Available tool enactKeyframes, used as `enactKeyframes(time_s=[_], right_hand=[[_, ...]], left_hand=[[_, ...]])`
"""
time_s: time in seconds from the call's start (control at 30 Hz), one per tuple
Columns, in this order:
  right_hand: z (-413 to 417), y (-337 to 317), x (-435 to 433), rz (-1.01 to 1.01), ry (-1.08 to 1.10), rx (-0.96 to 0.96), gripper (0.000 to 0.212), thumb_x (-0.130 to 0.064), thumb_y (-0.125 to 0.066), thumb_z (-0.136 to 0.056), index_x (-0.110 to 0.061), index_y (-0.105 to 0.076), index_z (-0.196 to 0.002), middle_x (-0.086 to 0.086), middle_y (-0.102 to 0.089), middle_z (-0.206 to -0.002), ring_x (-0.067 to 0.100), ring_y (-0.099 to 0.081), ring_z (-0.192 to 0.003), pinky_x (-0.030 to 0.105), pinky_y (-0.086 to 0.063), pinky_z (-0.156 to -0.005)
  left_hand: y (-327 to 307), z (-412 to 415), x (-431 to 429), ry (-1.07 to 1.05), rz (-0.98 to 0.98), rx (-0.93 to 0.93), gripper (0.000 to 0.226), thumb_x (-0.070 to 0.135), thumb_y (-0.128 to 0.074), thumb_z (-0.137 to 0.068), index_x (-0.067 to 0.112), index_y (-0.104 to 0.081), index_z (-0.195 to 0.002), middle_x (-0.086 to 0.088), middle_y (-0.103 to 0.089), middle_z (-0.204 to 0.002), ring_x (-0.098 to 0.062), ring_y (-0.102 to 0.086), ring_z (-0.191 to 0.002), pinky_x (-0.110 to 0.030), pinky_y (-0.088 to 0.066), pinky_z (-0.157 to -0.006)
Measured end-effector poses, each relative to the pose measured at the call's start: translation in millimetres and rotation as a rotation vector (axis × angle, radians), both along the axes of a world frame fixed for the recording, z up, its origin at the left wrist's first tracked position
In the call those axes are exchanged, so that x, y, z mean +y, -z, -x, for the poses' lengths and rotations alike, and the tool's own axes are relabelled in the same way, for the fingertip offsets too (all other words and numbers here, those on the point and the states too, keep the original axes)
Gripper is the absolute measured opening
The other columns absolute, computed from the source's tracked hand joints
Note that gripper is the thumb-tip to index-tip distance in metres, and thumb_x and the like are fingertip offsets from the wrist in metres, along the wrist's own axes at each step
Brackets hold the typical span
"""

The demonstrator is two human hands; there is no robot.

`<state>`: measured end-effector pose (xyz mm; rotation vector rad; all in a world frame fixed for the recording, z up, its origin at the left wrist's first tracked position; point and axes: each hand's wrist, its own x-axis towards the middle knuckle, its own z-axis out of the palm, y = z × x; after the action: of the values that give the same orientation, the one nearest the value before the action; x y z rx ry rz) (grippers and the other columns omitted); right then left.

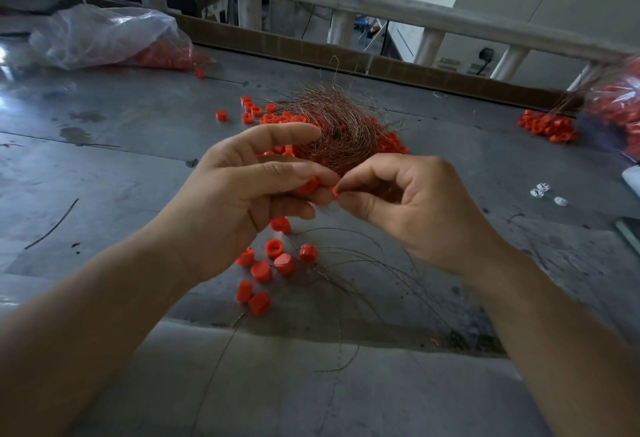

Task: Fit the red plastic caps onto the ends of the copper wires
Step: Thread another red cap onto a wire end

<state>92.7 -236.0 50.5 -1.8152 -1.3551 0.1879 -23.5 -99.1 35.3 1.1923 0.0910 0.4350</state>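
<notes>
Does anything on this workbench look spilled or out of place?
Yes. The plastic bag at the far left lies slumped open, with one stray cap loose outside its mouth. A thin dark strand lies alone at the left, apart from the wire pile.

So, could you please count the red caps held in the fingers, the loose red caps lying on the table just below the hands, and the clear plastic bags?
Held red caps, between left hand and right hand: 2
Loose red caps below them: 8
Clear plastic bags: 2
Total: 12
</notes>
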Motion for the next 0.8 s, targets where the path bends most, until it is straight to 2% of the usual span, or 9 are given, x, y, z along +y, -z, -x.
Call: enactKeyframes(time_s=[0.1,0.17,0.3,0.37,0.47,0.6,0.67,0.73,0.8], right_hand=[[-2,-2,-2,0.070,0.014,-0.062,0.005,-0.015,-0.068,-0.079,-0.020,-0.067,-0.080,-0.012,-0.064,-0.074,0.004,-0.059,-0.071,0.013,-0.048,-0.064],[-2,-3,-4,0.106,0.010,-0.115,0.004,-0.015,-0.067,-0.080,-0.018,-0.067,-0.080,-0.015,-0.061,-0.074,0.003,-0.058,-0.074,0.013,-0.047,-0.066],[-2,0,-2,0.173,-0.011,-0.166,0.004,-0.012,-0.066,-0.081,-0.015,-0.067,-0.079,-0.019,-0.056,-0.070,-0.005,-0.054,-0.075,0.006,-0.042,-0.067],[-1,4,0,0.220,-0.036,-0.194,0.003,-0.011,-0.065,-0.082,-0.014,-0.067,-0.080,-0.021,-0.053,-0.069,-0.008,-0.053,-0.071,0.004,-0.039,-0.067],[2,11,4,0.282,-0.075,-0.241,0.004,-0.013,-0.064,-0.083,-0.012,-0.068,-0.085,-0.019,-0.053,-0.074,-0.002,-0.051,-0.069,0.004,-0.038,-0.069],[5,17,7,0.323,-0.128,-0.280,0.009,-0.014,-0.064,-0.083,-0.011,-0.069,-0.091,-0.008,-0.062,-0.086,-0.001,-0.050,-0.080,0.012,-0.040,-0.076],[7,19,8,0.335,-0.149,-0.282,0.011,-0.015,-0.063,-0.084,-0.012,-0.069,-0.092,-0.004,-0.065,-0.090,0.004,-0.053,-0.083,0.018,-0.041,-0.080],[8,21,9,0.343,-0.163,-0.268,0.011,-0.017,-0.063,-0.085,-0.013,-0.069,-0.093,-0.003,-0.064,-0.089,0.007,-0.054,-0.085,0.023,-0.042,-0.082],[7,22,8,0.347,-0.172,-0.260,0.011,-0.017,-0.062,-0.085,-0.014,-0.070,-0.093,-0.003,-0.063,-0.088,0.009,-0.054,-0.085,0.027,-0.043,-0.082]], left_hand=[[-1,1,1,-0.001,-0.021,0.022,0.038,-0.005,-0.057,-0.064,0.008,-0.061,-0.099,-0.011,-0.071,-0.073,-0.019,-0.067,-0.058,-0.020,-0.051,-0.046],[-1,1,-1,-0.063,-0.109,0.090,0.037,-0.008,-0.060,-0.062,0.009,-0.063,-0.096,-0.009,-0.071,-0.073,-0.017,-0.064,-0.050,-0.018,-0.044,-0.038],[1,-2,7,-0.388,-0.244,0.245,0.017,0.002,-0.054,-0.085,0.015,-0.066,-0.082,-0.004,-0.069,-0.064,-0.010,-0.049,-0.036,-0.012,-0.028,-0.031],[2,-4,14,-0.514,-0.261,0.270,0.018,0.002,-0.055,-0.085,0.016,-0.065,-0.079,0.000,-0.068,-0.059,-0.008,-0.050,-0.038,-0.012,-0.028,-0.032],[5,-8,22,-0.633,-0.353,0.309,0.022,-0.001,-0.059,-0.082,0.019,-0.064,-0.074,0.002,-0.067,-0.059,-0.001,-0.055,-0.044,-0.013,-0.033,-0.034],[15,-15,26,-0.695,-0.631,0.411,0.019,0.002,-0.065,-0.079,0.021,-0.067,-0.079,0.009,-0.062,-0.070,0.005,-0.054,-0.055,-0.007,-0.039,-0.049],[20,-17,26,-0.722,-0.843,0.490,0.019,0.003,-0.064,-0.079,0.020,-0.068,-0.087,0.010,-0.061,-0.076,-0.002,-0.056,-0.069,-0.012,-0.038,-0.060],[23,-19,27,-0.702,-1.016,0.517,0.024,0.004,-0.062,-0.081,0.020,-0.069,-0.098,0.000,-0.062,-0.091,-0.015,-0.057,-0.085,-0.020,-0.038,-0.069],[26,-22,26,-0.628,-1.138,0.540,0.031,0.008,-0.061,-0.083,0.020,-0.065,-0.112,-0.004,-0.057,-0.107,-0.020,-0.054,-0.098,-0.023,-0.033,-0.079]])
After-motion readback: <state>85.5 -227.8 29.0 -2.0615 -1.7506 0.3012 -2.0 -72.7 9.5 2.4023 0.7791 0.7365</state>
